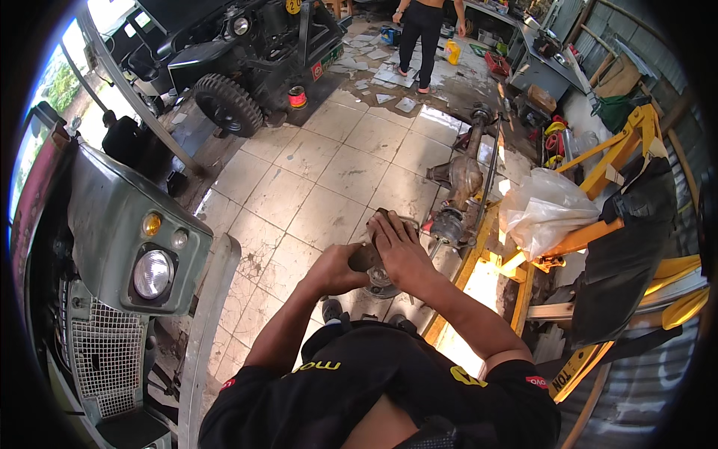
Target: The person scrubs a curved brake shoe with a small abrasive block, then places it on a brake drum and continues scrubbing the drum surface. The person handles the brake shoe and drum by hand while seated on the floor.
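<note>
My left hand (336,269) is closed around the near-left side of a dark brown, block-like part (365,258), with its thumb along the edge. My right hand (398,248) lies over the far-right side of the same part, fingers stretched out and close together, pressing flat on it. Just below the hands shows a round greyish metal piece (381,280) with a raised centre. Whether it is joined to the brown part I cannot tell, as my palms cover much of both. My shoes are partly visible below it.
A greasy vehicle axle (464,173) lies on the tiled floor ahead right, beside a yellow steel frame (486,258) with a plastic bag (550,206). A green vehicle front (142,224) stands left. Farther off are a truck tyre (226,105), a red can (297,97) and another person (422,37).
</note>
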`<action>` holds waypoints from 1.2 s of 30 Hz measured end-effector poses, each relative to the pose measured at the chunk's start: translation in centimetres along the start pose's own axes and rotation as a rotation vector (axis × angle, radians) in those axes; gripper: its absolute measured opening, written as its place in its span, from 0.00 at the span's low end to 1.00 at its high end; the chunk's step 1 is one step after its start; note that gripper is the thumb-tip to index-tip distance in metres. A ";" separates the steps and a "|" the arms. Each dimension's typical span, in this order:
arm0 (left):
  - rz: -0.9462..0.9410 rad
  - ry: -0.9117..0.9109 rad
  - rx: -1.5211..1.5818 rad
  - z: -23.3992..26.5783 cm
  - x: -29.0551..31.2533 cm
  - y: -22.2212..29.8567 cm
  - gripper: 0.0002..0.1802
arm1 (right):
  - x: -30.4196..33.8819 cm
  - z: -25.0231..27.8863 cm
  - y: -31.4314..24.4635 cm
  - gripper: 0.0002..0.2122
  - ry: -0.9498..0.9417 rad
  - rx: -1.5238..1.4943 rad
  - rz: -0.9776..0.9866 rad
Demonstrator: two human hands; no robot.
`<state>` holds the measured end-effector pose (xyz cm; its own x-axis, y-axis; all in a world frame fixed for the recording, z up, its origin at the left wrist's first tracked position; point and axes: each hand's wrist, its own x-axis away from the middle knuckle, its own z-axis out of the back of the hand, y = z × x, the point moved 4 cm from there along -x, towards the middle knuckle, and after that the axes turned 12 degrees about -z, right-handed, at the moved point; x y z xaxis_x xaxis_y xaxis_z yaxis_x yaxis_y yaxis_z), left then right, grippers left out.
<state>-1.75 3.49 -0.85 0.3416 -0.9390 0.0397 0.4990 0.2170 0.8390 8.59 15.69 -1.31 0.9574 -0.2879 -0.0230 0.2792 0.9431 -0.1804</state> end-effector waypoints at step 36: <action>0.043 0.051 -0.042 1.1 0.2 -0.4 0.26 | -0.5 0.6 -1.4 0.29 0.027 0.020 0.023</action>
<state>-2.79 2.92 -0.56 0.4033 -0.9139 0.0462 0.5154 0.2685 0.8138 7.78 14.58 -0.41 0.9614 -0.2698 -0.0533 0.2584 0.9526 -0.1603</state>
